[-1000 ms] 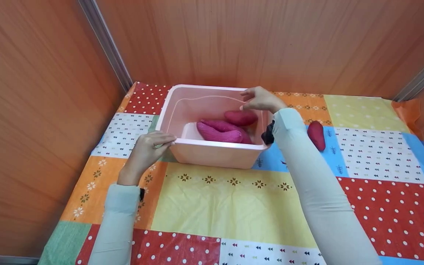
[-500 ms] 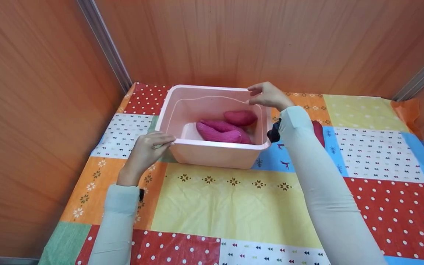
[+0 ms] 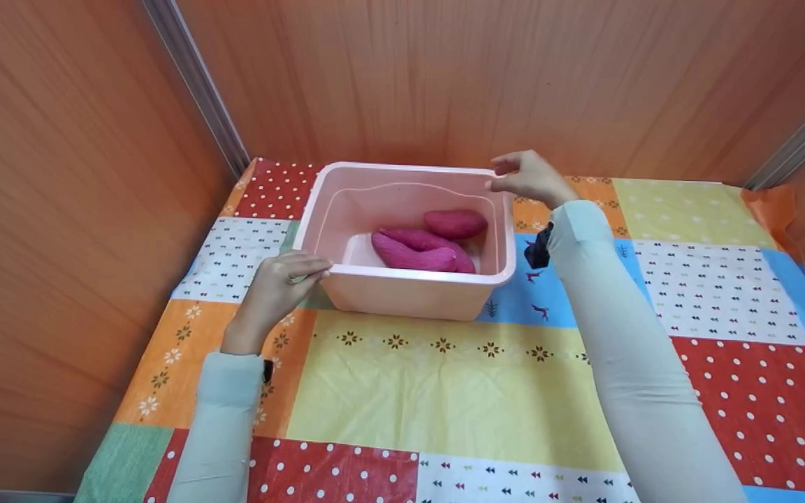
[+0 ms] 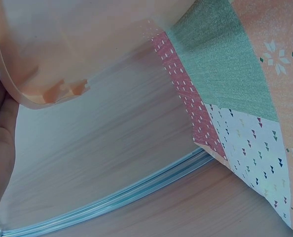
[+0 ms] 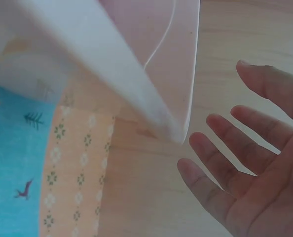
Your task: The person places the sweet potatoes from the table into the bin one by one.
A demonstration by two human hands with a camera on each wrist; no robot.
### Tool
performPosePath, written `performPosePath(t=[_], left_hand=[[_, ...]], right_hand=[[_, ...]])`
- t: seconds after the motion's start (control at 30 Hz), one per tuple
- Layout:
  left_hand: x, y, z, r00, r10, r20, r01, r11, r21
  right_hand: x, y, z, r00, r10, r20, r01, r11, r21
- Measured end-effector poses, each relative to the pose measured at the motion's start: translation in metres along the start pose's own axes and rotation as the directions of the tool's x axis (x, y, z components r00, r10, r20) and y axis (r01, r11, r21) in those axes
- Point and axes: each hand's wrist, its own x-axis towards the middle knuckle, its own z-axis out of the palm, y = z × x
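Observation:
A pink plastic tub (image 3: 402, 297) stands on the patterned tablecloth. Several reddish-purple sweet potatoes lie in it: a curved one (image 3: 409, 255) in front, another beside it, and a rounder sweet potato (image 3: 455, 223) at the back right. At the tub's near left corner, my left hand (image 3: 277, 286) pinches the rim between thumb and fingers; the left wrist view shows that hand (image 4: 1, 123) at the rim's edge. My right hand (image 3: 535, 180) hovers by the far right corner, holding nothing. Its fingers are spread and loosely bent in the right wrist view, apart from the rim (image 5: 183, 133).
Wood-grain panels (image 3: 402, 77) rise behind and to the left of the cloth, with a metal strip (image 3: 200, 84) at the left corner. An orange cloth piece (image 3: 773, 216) lies at the far right edge. My right sleeve (image 3: 633, 335) crosses the cloth's right side.
My right hand has moved from over the tub's inside to the right, beyond its far right corner. The forearm now hides the sweet potato on the cloth. My left hand stays put.

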Motion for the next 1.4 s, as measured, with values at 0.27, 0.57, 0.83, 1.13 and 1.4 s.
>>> performPosePath(t=[0.27,0.57,0.83,1.13,1.4], left_hand=[[0.000,-0.002,0.000,1.000,0.007,0.000,-0.007,1.000,0.001],[-0.002,-0.004,-0.001,1.000,0.020,-0.017,-0.020,1.000,0.004],[-0.003,-0.003,-0.003,1.000,0.005,-0.010,-0.005,1.000,0.014],[-0.004,-0.004,-0.004,1.000,-0.004,-0.006,0.004,1.000,0.002],[-0.005,-0.003,-0.006,1.000,-0.017,0.002,0.017,1.000,-0.013]], right_hand=[[-0.005,0.018,-0.010,0.999,0.044,-0.018,-0.044,0.999,-0.006],[-0.013,0.039,-0.015,0.995,0.095,-0.023,-0.095,0.995,0.016],[-0.020,0.061,-0.018,0.991,0.127,-0.039,-0.125,0.991,0.045],[-0.025,0.081,-0.023,0.985,0.173,-0.024,-0.171,0.982,0.077],[-0.029,0.103,-0.027,0.982,0.190,0.002,-0.189,0.979,0.073]])
